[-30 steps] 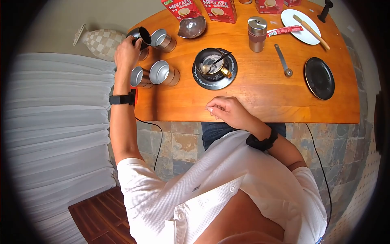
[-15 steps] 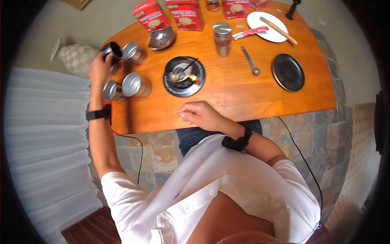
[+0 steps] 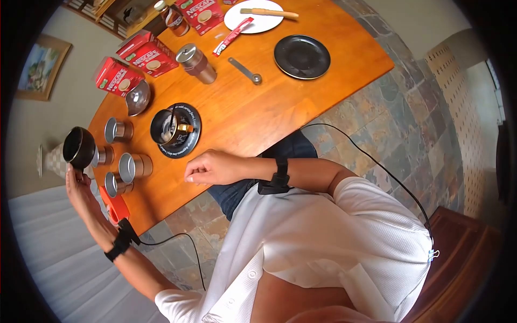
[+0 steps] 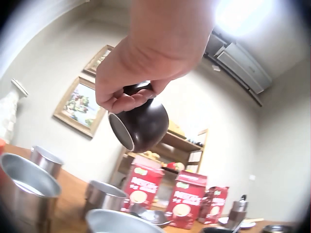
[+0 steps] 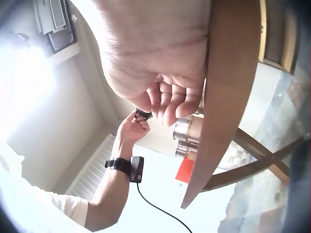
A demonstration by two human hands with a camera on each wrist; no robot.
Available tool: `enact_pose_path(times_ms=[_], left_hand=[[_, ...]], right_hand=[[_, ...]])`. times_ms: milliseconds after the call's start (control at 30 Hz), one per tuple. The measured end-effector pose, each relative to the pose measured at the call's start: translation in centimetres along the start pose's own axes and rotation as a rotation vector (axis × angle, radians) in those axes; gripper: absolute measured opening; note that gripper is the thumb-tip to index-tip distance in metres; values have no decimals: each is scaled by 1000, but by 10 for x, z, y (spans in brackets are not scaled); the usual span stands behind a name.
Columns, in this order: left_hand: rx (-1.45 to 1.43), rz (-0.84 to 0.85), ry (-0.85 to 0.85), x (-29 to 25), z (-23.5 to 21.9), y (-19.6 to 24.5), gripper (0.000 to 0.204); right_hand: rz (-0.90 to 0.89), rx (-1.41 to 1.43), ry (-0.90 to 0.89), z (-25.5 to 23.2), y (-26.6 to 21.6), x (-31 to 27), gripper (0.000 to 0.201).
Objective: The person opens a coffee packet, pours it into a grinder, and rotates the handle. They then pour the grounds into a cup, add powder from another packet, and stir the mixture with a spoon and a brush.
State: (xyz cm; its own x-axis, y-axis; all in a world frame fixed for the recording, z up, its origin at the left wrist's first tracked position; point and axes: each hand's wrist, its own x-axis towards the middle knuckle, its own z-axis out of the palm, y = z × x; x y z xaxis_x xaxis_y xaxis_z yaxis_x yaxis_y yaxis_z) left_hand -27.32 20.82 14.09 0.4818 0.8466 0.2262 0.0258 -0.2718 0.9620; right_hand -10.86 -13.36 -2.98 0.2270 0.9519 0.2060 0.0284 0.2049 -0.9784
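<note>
My left hand (image 3: 79,189) holds a black mug (image 3: 79,147) by its handle, beyond the table's left end. In the left wrist view the mug (image 4: 141,125) hangs tilted below the curled fingers, above the tabletop. Close to it stand several metal cups (image 3: 137,168). My right hand (image 3: 212,167) lies at the table's front edge with fingers loosely curled and nothing in them. A black cup (image 3: 160,126) with a gold handle sits on a black saucer (image 3: 187,146); a spoon (image 3: 172,119) leans inside.
Red Nescafé boxes (image 3: 148,54) and a dark glossy bowl (image 3: 138,98) stand at the back. A lidded metal tumbler (image 3: 196,63), measuring spoon (image 3: 245,70), black plate (image 3: 302,57) and white plate (image 3: 253,15) with a brush (image 3: 269,12) occupy the rest. A checkered vase (image 3: 54,160) is at left.
The head view has swung left and tilted. My left hand has carried the mug outward from among the metal cups, its mouth now turned toward the head camera. My right hand stays near the edge.
</note>
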Motion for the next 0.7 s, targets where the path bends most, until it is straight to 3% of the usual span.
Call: enact_pose_path(times_ms=[67, 200, 400, 533, 633, 700], left_hand=[[-130, 7, -16, -31, 37, 26, 19], [-258, 20, -322, -98, 124, 59, 19], [-405, -219, -735, -149, 269, 50, 18], [-415, -316, -927, -155, 357, 17, 16], [-375, -409, -985, -154, 405, -2, 16], [-341, -416, -1010, -154, 428, -10, 17]], right_hand=[[-24, 50, -5, -6, -20, -12, 20], [-147, 157, 32, -30, -46, -47, 14], [-174, 25, 195, -68, -42, -98, 10], [-109, -95, 303, -73, -23, -117, 8], [-186, -325, 417, -75, -14, -122, 8], [-222, -308, 451, -75, -12, -119, 8]])
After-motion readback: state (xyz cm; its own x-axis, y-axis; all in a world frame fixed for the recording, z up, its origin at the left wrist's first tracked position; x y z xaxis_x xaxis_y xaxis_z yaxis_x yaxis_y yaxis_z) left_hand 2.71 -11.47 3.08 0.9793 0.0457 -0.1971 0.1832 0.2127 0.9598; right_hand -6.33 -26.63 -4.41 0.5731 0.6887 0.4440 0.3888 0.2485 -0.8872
